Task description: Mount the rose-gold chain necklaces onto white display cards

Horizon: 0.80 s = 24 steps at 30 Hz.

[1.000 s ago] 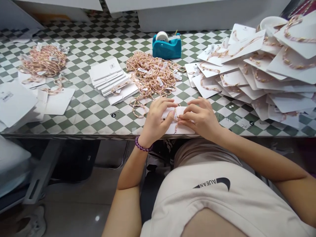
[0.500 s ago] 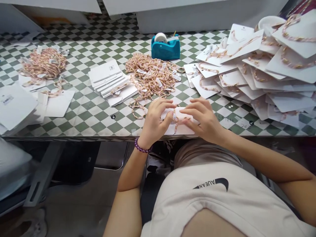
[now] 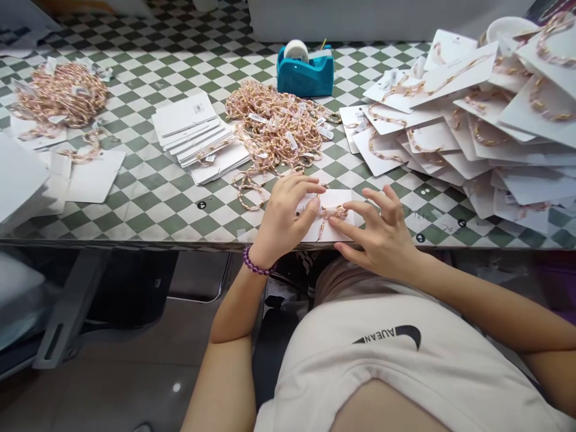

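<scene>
A small white card (image 3: 338,233) lies at the table's front edge with a pink-and-gold beaded necklace (image 3: 335,212) bunched across it. My left hand (image 3: 288,217), with a purple bead bracelet at its wrist, covers the card's left side. Its curved fingers and thumb close on the upper part of the strand; the exact contact is partly hidden. From the right, my right hand (image 3: 384,231) has its fingers spread. One fingertip touches the beads or the card beside them, and the thumb is apart from them.
Beyond my hands lies a heap of beaded necklaces (image 3: 274,129), with a teal tape dispenser (image 3: 306,78) behind it. Stacked white cards (image 3: 186,123) are to its left. Carded necklaces (image 3: 468,129) pile up at right. Another necklace heap (image 3: 65,96) and loose cards (image 3: 94,177) lie at left.
My right hand has drawn back slightly to the right and spread its fingers, uncovering more of the beads. My left hand stays at the card. The view has shifted a little.
</scene>
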Each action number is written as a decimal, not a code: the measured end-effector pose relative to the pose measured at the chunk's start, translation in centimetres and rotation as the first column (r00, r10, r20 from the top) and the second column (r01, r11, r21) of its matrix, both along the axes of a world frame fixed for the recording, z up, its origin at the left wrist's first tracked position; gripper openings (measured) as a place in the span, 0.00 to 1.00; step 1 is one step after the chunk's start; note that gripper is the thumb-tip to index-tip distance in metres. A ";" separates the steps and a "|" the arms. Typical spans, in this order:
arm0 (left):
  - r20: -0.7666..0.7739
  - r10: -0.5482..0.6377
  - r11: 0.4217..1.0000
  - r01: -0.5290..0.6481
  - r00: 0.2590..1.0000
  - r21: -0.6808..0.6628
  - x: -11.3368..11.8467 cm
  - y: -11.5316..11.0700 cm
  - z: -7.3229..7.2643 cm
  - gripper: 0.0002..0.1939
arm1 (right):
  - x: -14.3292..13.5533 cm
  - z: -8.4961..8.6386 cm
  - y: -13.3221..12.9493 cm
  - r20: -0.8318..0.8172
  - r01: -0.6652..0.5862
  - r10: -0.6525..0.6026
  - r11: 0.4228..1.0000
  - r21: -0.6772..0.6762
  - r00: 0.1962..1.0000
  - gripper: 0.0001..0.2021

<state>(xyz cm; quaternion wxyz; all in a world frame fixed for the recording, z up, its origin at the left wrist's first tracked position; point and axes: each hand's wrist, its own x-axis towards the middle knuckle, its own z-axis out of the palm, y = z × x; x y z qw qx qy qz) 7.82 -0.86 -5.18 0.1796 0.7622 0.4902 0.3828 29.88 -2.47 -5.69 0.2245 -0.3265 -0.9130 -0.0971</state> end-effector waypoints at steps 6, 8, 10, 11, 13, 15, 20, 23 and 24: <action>-0.024 -0.009 1.000 0.008 1.000 -0.005 0.0 0.1 0.1 0.10 | -1.3 0.5 0.3 0.054 0.047 -0.047 0.999 0.012 0.997 0.15; -0.035 -0.010 1.000 0.009 0.999 -0.007 0.0 0.1 0.1 0.10 | -1.3 0.4 0.3 0.033 0.034 -0.034 0.999 -0.002 0.999 0.14; -0.035 -0.008 1.000 0.007 0.999 -0.009 0.0 0.1 0.1 0.10 | -1.1 0.1 0.2 -0.004 0.017 -0.017 1.000 0.005 1.000 0.14; -0.029 -0.006 1.000 0.006 1.000 -0.008 0.0 0.1 0.1 0.10 | -1.0 -0.1 0.1 -0.017 0.014 -0.014 1.000 0.017 1.000 0.15; -0.016 -0.005 1.000 0.005 1.000 0.000 0.0 0.0 0.0 0.10 | -0.7 -0.4 -0.1 -0.023 0.014 -0.013 0.999 0.039 1.000 0.17; -0.012 -0.012 1.000 0.012 1.000 0.010 0.0 0.0 0.0 0.10 | -0.5 -0.4 -0.3 -0.012 0.014 -0.014 1.000 0.021 1.000 0.19; -0.001 -0.012 0.999 0.012 1.000 -0.051 0.1 0.0 0.0 0.11 | -0.8 0.2 0.2 -0.061 0.022 -0.037 0.973 -0.231 0.997 0.16; 0.010 0.004 0.997 -0.003 1.000 -0.078 0.1 0.0 0.0 0.13 | -0.9 0.3 0.6 -0.088 0.037 -0.073 0.934 -0.356 0.993 0.13; 0.014 0.008 0.997 -0.007 1.000 -0.080 0.0 0.1 0.1 0.13 | -0.9 0.3 0.7 -0.090 0.044 -0.083 0.926 -0.374 0.992 0.13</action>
